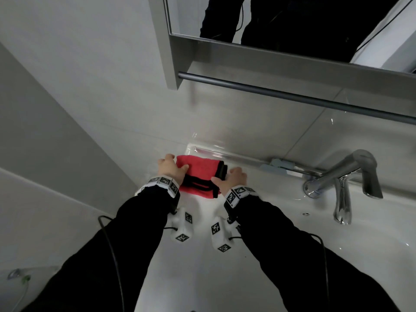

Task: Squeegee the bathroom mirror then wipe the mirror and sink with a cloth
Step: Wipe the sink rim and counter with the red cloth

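A folded red cloth [199,174] with black edging lies on the back left corner of the white sink [202,255]. My left hand [170,168] grips the cloth's left end, thumb on top. My right hand [231,179] grips its right end, fingers curled over the far side. A squeegee [265,163] with a grey handle lies along the sink's back ledge, just right of the cloth. The mirror [292,23] hangs above, reflecting a person in dark clothes.
A chrome tap [344,176] stands at the right of the sink. A dark rail [292,93] runs under the mirror cabinet. White tiled wall lies behind. A hose end [20,275] shows at the lower left.
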{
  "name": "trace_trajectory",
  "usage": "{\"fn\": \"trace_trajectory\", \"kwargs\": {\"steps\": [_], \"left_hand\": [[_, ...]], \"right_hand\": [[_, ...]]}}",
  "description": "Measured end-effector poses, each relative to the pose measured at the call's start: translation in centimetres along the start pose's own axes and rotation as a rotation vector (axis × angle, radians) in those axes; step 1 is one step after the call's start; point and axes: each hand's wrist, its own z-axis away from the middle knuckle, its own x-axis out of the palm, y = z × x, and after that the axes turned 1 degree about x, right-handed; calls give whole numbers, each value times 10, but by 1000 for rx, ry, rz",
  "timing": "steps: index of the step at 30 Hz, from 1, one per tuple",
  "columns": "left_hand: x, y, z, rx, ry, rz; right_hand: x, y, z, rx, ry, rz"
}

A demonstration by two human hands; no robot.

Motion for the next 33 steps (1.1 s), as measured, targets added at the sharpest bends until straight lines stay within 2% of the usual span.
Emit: {"fn": "trace_trajectory", "kwargs": {"steps": [6, 9, 12, 14, 16, 19, 22, 25, 29, 33], "left_hand": [[-3, -8, -3, -254, -238, 58], [-7, -16, 8, -288, -302, 104], [-12, -20, 19, -247, -325, 212], [-16, -20, 24, -232, -334, 349], [-22, -16, 29, -214, -345, 500], [-32, -11, 43, -147, -396, 683], [-42, -7, 53, -68, -455, 876], [-50, -2, 55, -110, -508, 1115], [-51, 0, 59, -103, -386, 1052], [-44, -6, 60, -141, -390, 1104]], "right_hand": [[-1, 4, -4, 181, -190, -81], [-6, 15, -1, 205, -305, -78], [-13, 26, 5, 167, -357, -70], [-15, 34, 8, 67, -330, -61], [-19, 35, 15, -58, -220, -50], [-27, 31, 23, -189, -41, -228], [-40, 25, 29, -153, 50, -386], [-44, 22, 32, -350, 172, -568], [-45, 23, 44, -316, 72, -764], [-43, 23, 55, -172, -1, -842]]}}
